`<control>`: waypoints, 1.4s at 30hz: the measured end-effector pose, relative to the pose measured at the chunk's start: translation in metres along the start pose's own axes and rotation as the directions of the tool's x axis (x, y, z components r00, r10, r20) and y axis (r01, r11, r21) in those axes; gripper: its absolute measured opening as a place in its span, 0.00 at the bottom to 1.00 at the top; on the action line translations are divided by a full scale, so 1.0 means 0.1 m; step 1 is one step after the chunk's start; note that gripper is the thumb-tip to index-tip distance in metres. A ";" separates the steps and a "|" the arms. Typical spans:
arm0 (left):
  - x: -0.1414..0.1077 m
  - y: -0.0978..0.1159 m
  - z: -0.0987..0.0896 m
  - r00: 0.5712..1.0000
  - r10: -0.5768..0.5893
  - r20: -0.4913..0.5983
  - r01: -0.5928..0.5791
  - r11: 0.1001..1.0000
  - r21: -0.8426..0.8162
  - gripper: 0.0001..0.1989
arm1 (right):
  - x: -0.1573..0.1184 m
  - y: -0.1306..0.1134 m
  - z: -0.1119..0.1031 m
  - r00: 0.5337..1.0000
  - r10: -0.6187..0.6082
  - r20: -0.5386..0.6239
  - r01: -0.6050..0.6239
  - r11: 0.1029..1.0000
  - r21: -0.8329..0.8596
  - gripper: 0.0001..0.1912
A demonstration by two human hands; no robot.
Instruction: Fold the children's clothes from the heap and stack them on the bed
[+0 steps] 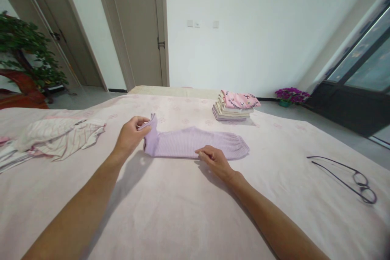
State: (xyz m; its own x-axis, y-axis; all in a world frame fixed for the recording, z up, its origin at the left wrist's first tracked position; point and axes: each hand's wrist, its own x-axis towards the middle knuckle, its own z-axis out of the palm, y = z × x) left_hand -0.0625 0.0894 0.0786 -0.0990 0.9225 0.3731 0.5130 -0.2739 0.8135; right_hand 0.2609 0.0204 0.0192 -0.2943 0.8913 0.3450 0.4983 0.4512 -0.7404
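Note:
A lavender ribbed pair of trousers [183, 143] lies folded lengthwise across the bed, its gathered cuff at the right. My left hand [131, 133] pinches the waistband end between thumb and fingers, and that end stands raised off the rest of the cloth. At the near long edge, past the middle, my right hand [215, 161] rests with its fingers curled together on the fabric. Its fingertips touch the edge, partly hidden by the hand.
Loose striped clothes [67, 134] lie in a heap at the left. Toward the back stands a folded clothes stack [233, 109], a pink printed piece on top. Eyeglasses [350, 176] rest on the pale pink bedsheet [170, 211] at the right.

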 end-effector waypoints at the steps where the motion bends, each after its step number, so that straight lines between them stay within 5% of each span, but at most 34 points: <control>1: -0.08 0.14 0.13 0.999 0.053 -0.009 -0.052 0.999 0.013 0.17 | 0.00 -0.01 0.02 0.995 0.096 0.001 -0.095 0.985 0.143 0.19; 6: -0.47 0.59 0.85 0.972 0.231 0.052 -0.231 0.973 -0.007 0.14 | 0.00 -0.12 0.06 0.938 0.306 0.161 -0.331 0.663 0.672 0.29; 9: -0.68 0.67 1.19 0.932 0.333 0.141 -0.332 0.943 -0.028 0.16 | 0.01 -0.17 0.03 0.932 0.293 0.216 -0.347 0.536 0.770 0.28; 12: -0.83 0.66 1.39 0.878 0.414 0.241 -0.403 0.910 -0.096 0.20 | 0.03 -0.16 0.01 0.928 0.315 0.201 -0.346 0.520 0.781 0.25; 16: -0.94 0.56 1.46 0.805 0.482 0.345 -0.460 0.875 -0.148 0.29 | 0.05 -0.12 0.02 0.891 0.453 0.043 -0.338 0.595 0.729 0.20; 20: -0.96 0.42 1.37 0.781 0.545 0.306 -0.580 0.814 0.031 0.29 | 0.12 -0.10 0.01 0.867 0.497 -0.006 -0.316 0.561 0.765 0.16; 28: -0.80 0.16 1.13 0.853 0.485 0.194 -0.521 0.761 0.388 0.33 | 0.29 -0.17 -0.14 0.880 0.474 -0.005 -0.204 0.387 0.899 0.14; 35: -0.72 -0.05 1.15 0.908 0.386 0.162 -0.418 0.810 0.410 0.34 | 0.32 -0.16 -0.44 0.876 0.469 -0.110 -0.130 0.450 0.884 0.12; 39: -0.72 -0.06 1.18 0.913 0.368 0.178 -0.408 0.823 0.394 0.31 | 0.30 -0.06 -0.72 0.873 0.457 -0.171 -0.194 0.647 0.737 0.14; 42: -0.74 -0.05 1.21 0.905 0.376 0.202 -0.426 0.822 0.377 0.30 | 0.25 0.09 -0.91 0.842 0.486 -0.233 -0.339 0.814 0.472 0.21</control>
State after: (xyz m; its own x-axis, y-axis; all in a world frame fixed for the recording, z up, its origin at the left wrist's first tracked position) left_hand 0.0454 0.0556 -0.0071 0.2750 0.7865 0.5530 0.7859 -0.5152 0.3419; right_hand 0.3326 0.0514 0.0740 0.1842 0.9808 0.0647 0.1201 0.0429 -0.9918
